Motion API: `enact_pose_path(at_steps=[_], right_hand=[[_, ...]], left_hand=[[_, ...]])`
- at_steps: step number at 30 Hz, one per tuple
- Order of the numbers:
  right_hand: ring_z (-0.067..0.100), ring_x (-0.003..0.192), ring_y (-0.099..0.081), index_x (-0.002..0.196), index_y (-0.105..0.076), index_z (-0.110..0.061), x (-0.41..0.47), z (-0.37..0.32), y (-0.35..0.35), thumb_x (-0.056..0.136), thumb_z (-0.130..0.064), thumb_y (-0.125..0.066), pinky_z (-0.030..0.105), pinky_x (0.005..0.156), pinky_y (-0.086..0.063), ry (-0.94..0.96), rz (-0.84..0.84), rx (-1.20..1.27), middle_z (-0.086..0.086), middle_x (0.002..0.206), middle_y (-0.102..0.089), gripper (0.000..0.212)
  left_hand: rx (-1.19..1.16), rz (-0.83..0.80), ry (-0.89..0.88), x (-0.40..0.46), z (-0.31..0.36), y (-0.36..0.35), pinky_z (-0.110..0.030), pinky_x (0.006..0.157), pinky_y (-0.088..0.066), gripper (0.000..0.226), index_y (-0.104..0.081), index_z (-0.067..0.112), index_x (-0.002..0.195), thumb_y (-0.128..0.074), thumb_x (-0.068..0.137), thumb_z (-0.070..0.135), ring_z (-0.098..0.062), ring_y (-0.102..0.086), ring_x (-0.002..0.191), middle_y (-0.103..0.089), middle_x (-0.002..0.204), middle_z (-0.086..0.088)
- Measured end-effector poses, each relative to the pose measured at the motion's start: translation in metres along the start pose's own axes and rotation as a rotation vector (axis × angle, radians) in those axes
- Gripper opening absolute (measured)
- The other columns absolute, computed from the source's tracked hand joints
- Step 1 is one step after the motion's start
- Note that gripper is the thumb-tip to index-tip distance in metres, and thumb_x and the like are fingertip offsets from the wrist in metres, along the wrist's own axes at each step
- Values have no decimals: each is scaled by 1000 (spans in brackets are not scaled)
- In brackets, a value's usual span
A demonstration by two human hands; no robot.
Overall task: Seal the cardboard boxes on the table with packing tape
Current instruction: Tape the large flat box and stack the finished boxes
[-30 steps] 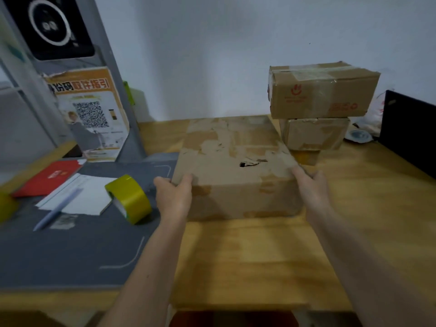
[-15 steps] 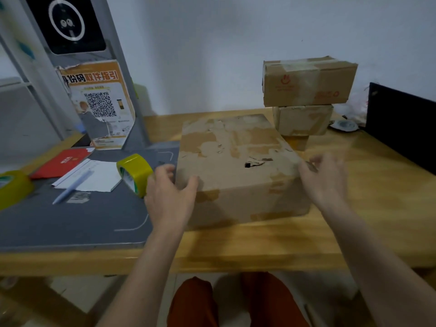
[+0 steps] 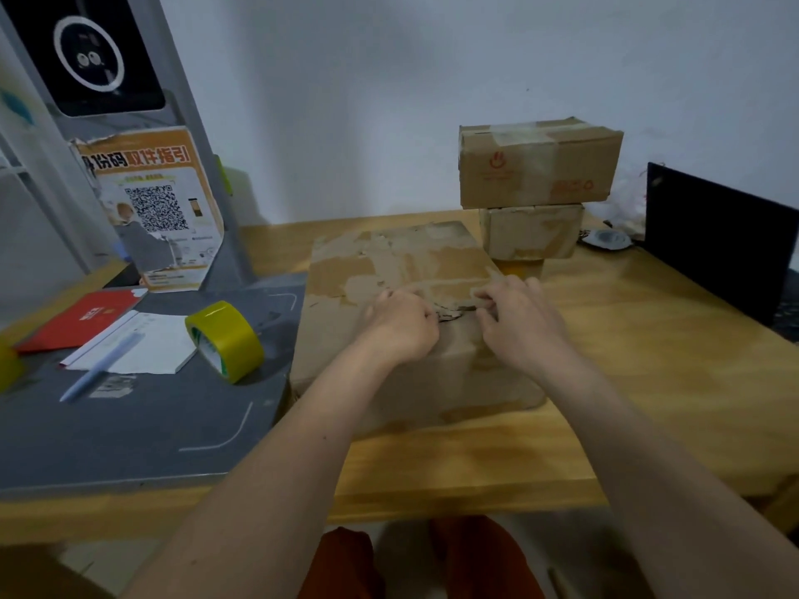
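Note:
A large worn cardboard box [image 3: 389, 261] with torn, peeled patches lies on the wooden table [image 3: 648, 361] in front of me. My left hand [image 3: 402, 326] and my right hand [image 3: 519, 322] sit close together on its top, fingers curled at the ragged tear in the middle seam, where they pinch the torn cardboard edges. A yellow roll of packing tape [image 3: 225, 341] stands on edge just left of the box, untouched. Behind the box on the right, a taped box [image 3: 540, 166] is stacked on a smaller box [image 3: 532, 231].
A grey mat [image 3: 108, 425] covers the table's left part, with a pen [image 3: 103, 365], white paper [image 3: 147, 343] and a red booklet [image 3: 82, 317] on it. A QR-code sign [image 3: 155, 209] leans on a grey stand. A black panel [image 3: 726, 244] stands at right. Another yellow roll [image 3: 6, 367] shows at the left edge.
Both hands have left the sides of the large box and come together on its top at the torn seam. The box has stayed where it was set down.

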State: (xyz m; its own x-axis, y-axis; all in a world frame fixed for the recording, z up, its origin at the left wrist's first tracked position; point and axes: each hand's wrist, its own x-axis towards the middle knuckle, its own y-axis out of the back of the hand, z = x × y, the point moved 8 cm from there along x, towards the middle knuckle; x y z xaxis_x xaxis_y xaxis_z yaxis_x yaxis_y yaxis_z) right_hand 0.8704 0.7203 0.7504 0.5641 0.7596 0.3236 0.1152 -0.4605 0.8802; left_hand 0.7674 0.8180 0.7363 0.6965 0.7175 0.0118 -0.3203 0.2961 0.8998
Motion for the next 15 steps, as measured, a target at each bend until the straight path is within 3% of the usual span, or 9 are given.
enact_pose_path(at_steps=[4,7,9,12,15], right_hand=[[23,116,-39,127,-60,-30,0,-2,-3,102,-26,-40,36,96,-33,25,-13,-34,2,128,-50,32],[22,117,-39,126,-61,-32,0,-1,-4,102,-27,-42,35,97,-32,28,-20,-2,1,128,-50,31],[21,119,-40,126,-62,-33,1,0,-4,101,-28,-46,35,98,-33,22,-21,22,0,129,-51,30],[21,120,-41,123,-64,-34,2,1,-6,100,-30,-49,34,96,-33,17,-18,39,-1,129,-52,28],[21,121,-41,120,-66,-34,1,1,-5,99,-30,-50,34,96,-33,15,-10,44,-1,130,-52,26]], left_hand=[[-205,-17,70,6,1,0,-43,117,-29,34,-73,35,79,-50,97,16,-26,-33,141,-48,149,3],[-249,-15,71,8,0,0,-38,115,-30,37,-69,39,76,-53,97,13,-23,-34,141,-50,147,6],[-287,10,74,7,0,1,-28,102,-34,30,-69,37,78,-59,97,16,-19,-43,133,-55,142,7],[-301,109,78,8,1,8,-25,85,-40,21,-67,30,75,-67,94,19,-14,-57,107,-67,112,7],[-141,237,36,3,10,17,-29,75,-45,15,-60,26,81,-73,89,27,-16,-60,94,-59,87,11]])
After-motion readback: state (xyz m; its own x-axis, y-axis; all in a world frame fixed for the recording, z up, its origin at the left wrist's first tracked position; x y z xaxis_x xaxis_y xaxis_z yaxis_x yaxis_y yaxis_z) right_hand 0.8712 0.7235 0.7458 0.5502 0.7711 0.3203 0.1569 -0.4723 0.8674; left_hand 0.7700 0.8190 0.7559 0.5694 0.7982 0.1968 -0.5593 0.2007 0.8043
